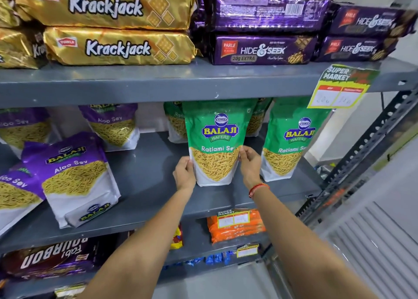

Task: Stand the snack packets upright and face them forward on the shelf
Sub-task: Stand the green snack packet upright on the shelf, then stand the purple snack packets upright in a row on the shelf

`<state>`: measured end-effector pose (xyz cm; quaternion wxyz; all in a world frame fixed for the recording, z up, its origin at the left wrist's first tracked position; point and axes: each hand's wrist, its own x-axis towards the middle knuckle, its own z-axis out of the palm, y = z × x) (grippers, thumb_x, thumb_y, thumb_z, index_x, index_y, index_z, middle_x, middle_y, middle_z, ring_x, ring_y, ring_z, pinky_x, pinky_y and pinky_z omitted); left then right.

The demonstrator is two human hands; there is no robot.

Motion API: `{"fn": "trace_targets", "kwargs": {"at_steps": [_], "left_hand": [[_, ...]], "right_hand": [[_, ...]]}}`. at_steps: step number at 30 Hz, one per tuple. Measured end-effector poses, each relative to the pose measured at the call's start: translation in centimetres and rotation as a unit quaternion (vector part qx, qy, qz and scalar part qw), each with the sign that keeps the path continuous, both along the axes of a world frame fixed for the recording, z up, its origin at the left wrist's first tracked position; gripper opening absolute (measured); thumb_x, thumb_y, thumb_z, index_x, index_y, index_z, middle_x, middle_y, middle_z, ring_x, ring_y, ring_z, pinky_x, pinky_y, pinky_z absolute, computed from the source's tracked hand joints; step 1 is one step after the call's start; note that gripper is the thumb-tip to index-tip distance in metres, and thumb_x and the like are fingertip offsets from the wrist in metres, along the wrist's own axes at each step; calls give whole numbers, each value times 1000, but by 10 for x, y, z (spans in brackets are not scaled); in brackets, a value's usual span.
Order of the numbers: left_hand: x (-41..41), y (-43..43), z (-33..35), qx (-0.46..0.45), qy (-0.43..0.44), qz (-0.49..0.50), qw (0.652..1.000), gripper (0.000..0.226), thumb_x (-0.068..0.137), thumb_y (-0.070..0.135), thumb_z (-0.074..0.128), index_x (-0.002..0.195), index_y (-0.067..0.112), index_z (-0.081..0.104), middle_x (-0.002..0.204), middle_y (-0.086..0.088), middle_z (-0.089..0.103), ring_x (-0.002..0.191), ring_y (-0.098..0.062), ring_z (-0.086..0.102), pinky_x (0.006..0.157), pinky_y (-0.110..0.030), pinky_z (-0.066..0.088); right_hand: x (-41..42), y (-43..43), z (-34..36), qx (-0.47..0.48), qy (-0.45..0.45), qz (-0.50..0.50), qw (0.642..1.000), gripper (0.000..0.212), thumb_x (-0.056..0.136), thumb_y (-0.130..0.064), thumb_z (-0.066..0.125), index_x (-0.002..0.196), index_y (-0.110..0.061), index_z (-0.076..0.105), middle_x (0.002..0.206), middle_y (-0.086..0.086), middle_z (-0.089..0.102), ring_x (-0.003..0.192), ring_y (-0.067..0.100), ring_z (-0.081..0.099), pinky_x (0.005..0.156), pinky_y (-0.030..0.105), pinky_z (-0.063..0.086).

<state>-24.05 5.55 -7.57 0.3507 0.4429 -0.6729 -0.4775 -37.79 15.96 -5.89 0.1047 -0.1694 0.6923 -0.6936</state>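
Observation:
A green Ratlami Sev packet point(216, 140) stands upright, front facing me, on the grey middle shelf point(147, 174). My left hand point(184, 174) pinches its lower left edge and my right hand point(250, 165) pinches its lower right edge. A second green packet point(291, 138) stands upright just to its right, and two more green ones point(174, 122) stand behind. On the left, a purple Aloo Sev packet point(74, 176) leans tilted backward, with another purple one point(15, 192) slumped beside it. Two purple packets point(113, 124) stand at the back.
The upper shelf holds stacked gold Krackjack packs point(108, 25) and purple Hide & Seek packs point(262, 47). A price tag point(339, 88) hangs from its front edge. The lower shelf has orange packs point(235, 226) and a Bourbon pack point(49, 258). A perforated metal upright point(366, 145) bounds the right side.

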Motion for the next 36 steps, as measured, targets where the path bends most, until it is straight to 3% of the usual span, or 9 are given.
{"fn": "trace_targets", "kwargs": {"at_steps": [11, 14, 16, 18, 24, 26, 29, 32, 36], "left_hand": [[20, -4, -1, -32, -49, -65, 996, 17, 93, 8, 48, 101, 4, 62, 102, -17, 70, 84, -20, 56, 72, -24, 38], [39, -9, 9, -26, -38, -83, 995, 21, 92, 9, 50, 107, 7, 64, 109, -14, 70, 95, -19, 61, 77, -19, 39], [59, -17, 17, -36, -19, -84, 996, 23, 92, 10, 52, 111, 7, 63, 113, -13, 69, 99, -14, 60, 82, -15, 40], [85, -30, 27, -54, -4, -63, 997, 24, 91, 10, 52, 113, 5, 62, 114, -13, 68, 99, -13, 59, 86, -15, 41], [186, -80, 39, -72, 30, 119, 990, 18, 88, 2, 50, 101, -1, 63, 105, -22, 68, 96, -32, 63, 81, -26, 45], [221, -92, 37, -68, 31, 175, 982, 19, 85, 0, 49, 99, 0, 63, 100, -23, 68, 96, -35, 64, 88, -39, 50], [264, -101, 28, -51, -13, 220, 974, 18, 85, 7, 54, 102, 4, 60, 92, -17, 65, 94, -34, 63, 77, -34, 47], [284, -108, 10, 39, -42, 199, 978, 30, 85, 20, 63, 103, -1, 52, 96, -27, 60, 101, -41, 59, 84, -44, 45], [290, -106, 5, 309, 24, 114, 944, 49, 79, 51, 63, 108, 12, 53, 95, -4, 56, 86, -21, 56, 79, -38, 49]], "right_hand": [[35, 9, -12, -2, -32, -89, 996, 21, 95, -15, 51, 106, -1, 63, 105, 16, 66, 98, 21, 57, 91, 33, 45], [70, 9, -27, -7, -54, -179, 982, 20, 95, -17, 50, 103, -3, 61, 101, 14, 66, 95, 23, 58, 82, 21, 40], [97, 4, -33, -18, -39, -193, 980, 17, 95, -14, 47, 100, -4, 59, 94, 10, 64, 94, 29, 61, 80, 27, 43], [126, -4, -38, -9, 1, -158, 987, 17, 96, -13, 45, 102, -3, 58, 97, 14, 65, 93, 30, 61, 82, 34, 47], [198, -55, -24, 29, 95, 44, 994, 16, 97, -19, 48, 99, -8, 59, 94, 4, 62, 88, 18, 56, 79, 24, 42], [213, -78, -16, 64, 104, 122, 985, 19, 96, -20, 49, 99, -4, 59, 95, 11, 65, 89, 23, 58, 74, 20, 37], [236, -109, -10, 123, 66, 233, 962, 31, 94, -26, 54, 110, -1, 58, 109, 16, 66, 103, 27, 60, 81, 19, 38], [252, -132, -12, 193, 21, 322, 927, 47, 91, -39, 54, 121, -3, 54, 120, 13, 61, 114, 28, 55, 102, 35, 40], [265, -148, -9, 219, -21, 378, 899, 43, 83, -57, 56, 95, -15, 60, 89, 6, 62, 95, 25, 59, 99, 50, 46]]}}
